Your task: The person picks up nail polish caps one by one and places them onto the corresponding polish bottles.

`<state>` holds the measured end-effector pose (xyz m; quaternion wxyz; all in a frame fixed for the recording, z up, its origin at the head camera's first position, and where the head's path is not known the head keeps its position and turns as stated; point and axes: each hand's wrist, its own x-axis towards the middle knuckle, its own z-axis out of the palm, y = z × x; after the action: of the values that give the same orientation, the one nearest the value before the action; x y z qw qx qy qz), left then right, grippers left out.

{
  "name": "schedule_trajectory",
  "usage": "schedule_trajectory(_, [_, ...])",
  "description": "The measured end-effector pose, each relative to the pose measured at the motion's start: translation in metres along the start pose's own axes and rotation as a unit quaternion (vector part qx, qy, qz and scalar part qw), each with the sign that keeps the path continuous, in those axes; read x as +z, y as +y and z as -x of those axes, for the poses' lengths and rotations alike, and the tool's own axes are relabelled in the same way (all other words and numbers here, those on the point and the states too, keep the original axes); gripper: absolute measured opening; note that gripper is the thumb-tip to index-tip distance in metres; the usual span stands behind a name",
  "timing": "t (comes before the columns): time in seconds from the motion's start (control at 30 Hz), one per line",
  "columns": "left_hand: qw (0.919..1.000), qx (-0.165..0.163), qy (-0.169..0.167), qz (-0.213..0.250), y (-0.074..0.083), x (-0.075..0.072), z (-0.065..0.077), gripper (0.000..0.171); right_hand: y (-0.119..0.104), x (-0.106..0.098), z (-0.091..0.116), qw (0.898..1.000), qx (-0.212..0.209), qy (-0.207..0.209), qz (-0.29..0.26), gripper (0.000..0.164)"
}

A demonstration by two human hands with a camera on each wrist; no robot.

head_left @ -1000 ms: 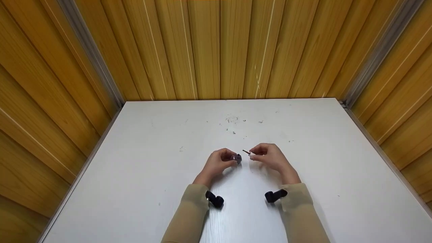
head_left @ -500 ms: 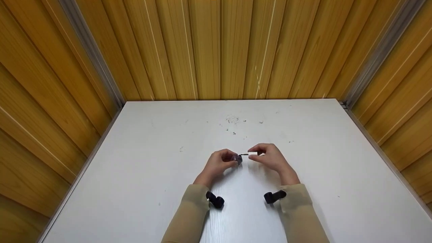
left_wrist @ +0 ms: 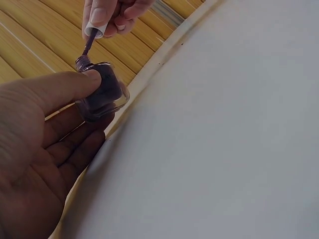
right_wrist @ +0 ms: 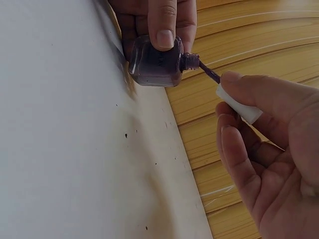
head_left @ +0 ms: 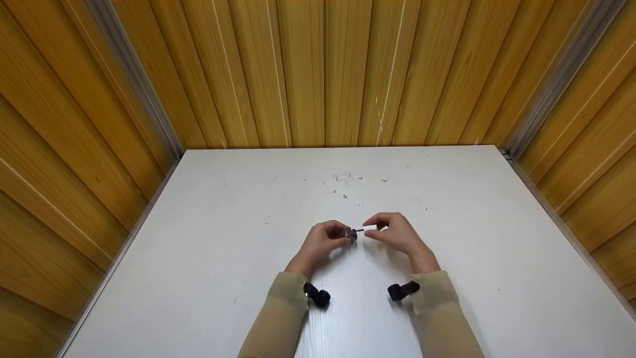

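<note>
A small clear glass nail polish bottle (left_wrist: 110, 89) with dark purple polish is pinched between the thumb and fingers of my left hand (head_left: 320, 241). Its threaded neck (right_wrist: 190, 61) is uncovered and tilts toward the right hand. My right hand (head_left: 396, 233) pinches the white cap (right_wrist: 240, 105) between thumb and fingers. From the cap runs a thin brush stem (right_wrist: 210, 72), coated in purple. The brush's tip is at the mouth of the neck; how far it sits inside is hard to tell. Both hands are held over the table.
The white table (head_left: 223, 238) carries small dark specks and smudges beyond the hands. Yellow wood-patterned panels (head_left: 308, 74) stand at the back and both sides. A black wrist camera (head_left: 318, 295) is on the left sleeve, another camera (head_left: 402, 290) on the right.
My right hand has turned the cap level and brought the brush leftward from apart to the bottle's neck. The left hand with the bottle has hardly moved.
</note>
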<state>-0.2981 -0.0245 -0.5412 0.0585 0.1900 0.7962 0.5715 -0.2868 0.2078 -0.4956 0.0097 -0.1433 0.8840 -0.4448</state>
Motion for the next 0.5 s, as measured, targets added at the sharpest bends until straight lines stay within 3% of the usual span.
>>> schedule_trajectory(0.5, [1.0000,0.009,-0.002,-0.002,-0.002,0.002,0.000,0.021,-0.004,0.011,-0.003,0.999,0.021,0.016,-0.033,0.022])
